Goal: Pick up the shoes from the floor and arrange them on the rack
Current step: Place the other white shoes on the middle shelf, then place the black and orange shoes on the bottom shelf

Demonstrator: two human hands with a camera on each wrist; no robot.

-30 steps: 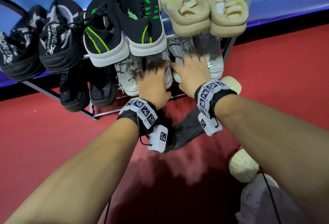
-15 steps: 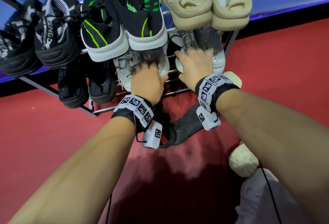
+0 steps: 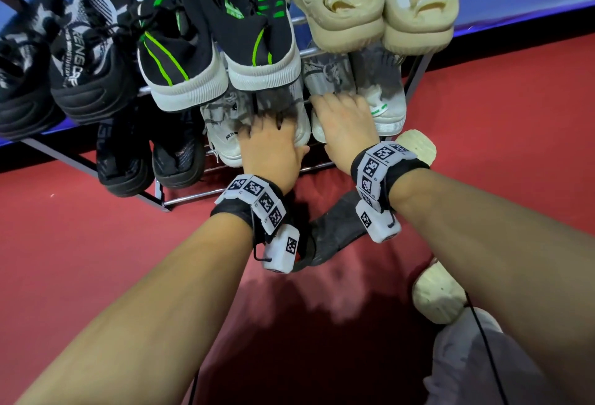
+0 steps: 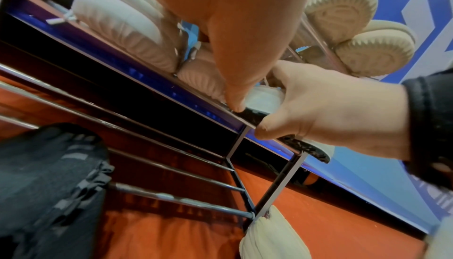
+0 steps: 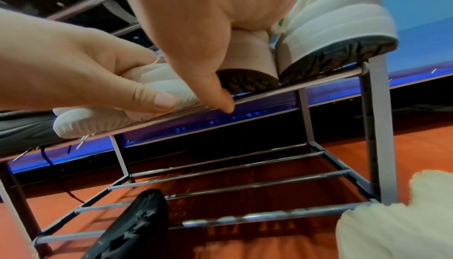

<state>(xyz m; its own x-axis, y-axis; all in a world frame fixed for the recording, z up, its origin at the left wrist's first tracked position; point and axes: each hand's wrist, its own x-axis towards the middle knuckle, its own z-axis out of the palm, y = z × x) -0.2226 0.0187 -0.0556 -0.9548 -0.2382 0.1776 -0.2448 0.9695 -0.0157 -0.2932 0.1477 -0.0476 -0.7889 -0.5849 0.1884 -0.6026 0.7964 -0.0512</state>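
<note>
A tubular metal rack (image 3: pixel 190 200) spans the upper frame, loaded with knit and foam-soled shoes. At centre, the left hand (image 3: pixel 270 150) grips a white ribbed-sole sneaker (image 3: pixel 225 143); the right hand (image 3: pixel 346 121) grips another white sneaker (image 3: pixel 389 105)'s neighbour.

Both hands reach deeper than a second ago: left hand (image 3: pixel 272 150) and right hand (image 3: pixel 346 124) lie further up the white shoes (image 3: pixel 388 105), seemingly nudging them back.
</note>
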